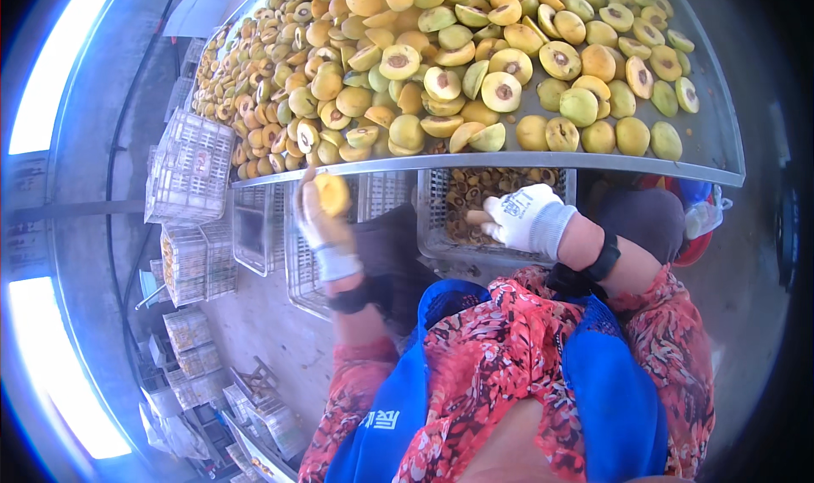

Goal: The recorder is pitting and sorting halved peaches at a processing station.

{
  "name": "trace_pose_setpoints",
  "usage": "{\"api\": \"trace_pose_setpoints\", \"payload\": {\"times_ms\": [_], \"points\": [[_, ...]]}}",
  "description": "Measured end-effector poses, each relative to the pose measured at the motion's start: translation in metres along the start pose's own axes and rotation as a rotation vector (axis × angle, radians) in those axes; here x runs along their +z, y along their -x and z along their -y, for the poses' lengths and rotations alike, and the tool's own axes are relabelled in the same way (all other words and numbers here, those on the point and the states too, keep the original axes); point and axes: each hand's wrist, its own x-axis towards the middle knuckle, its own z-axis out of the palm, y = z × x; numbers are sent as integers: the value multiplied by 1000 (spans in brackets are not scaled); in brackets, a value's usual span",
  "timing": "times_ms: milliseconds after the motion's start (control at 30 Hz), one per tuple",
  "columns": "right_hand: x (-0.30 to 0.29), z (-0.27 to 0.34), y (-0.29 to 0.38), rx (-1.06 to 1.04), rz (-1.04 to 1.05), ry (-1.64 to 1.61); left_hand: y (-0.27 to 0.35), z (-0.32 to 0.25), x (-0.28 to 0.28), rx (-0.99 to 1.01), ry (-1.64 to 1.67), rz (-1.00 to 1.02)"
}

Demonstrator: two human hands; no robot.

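Note:
My left hand, in a white glove and blurred by motion, holds a yellow peach half just below the table's front edge. My right hand wears a white knit glove with print on its back. It hovers over a plastic crate of brown peach pits and scraps, its fingers curled and pointing left. Whether anything sits in those fingers cannot be made out. Halved yellow peaches, many with the brown centre showing, are heaped on the metal table before me.
The table's raised metal rim runs between me and the fruit. Lattice crates are stacked at the left, some with yellow fruit. Another crate stands by my legs. A red container with blue and clear plastic is at the right.

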Motion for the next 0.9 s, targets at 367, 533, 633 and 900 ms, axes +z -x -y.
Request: {"api": "trace_pose_setpoints", "payload": {"times_ms": [367,533,633,900], "points": [[5,1,-7,-2,-5,-49,-79,12,60,33,-1754,242],[8,-1,-7,-7,-81,-52,-72,36,65,124,-1303,109],[5,1,-9,-19,-193,-54,-54,35,53,206,-860,91],[12,16,-26,-159,-695,-355,9,6,62,-289,482,366]]}}
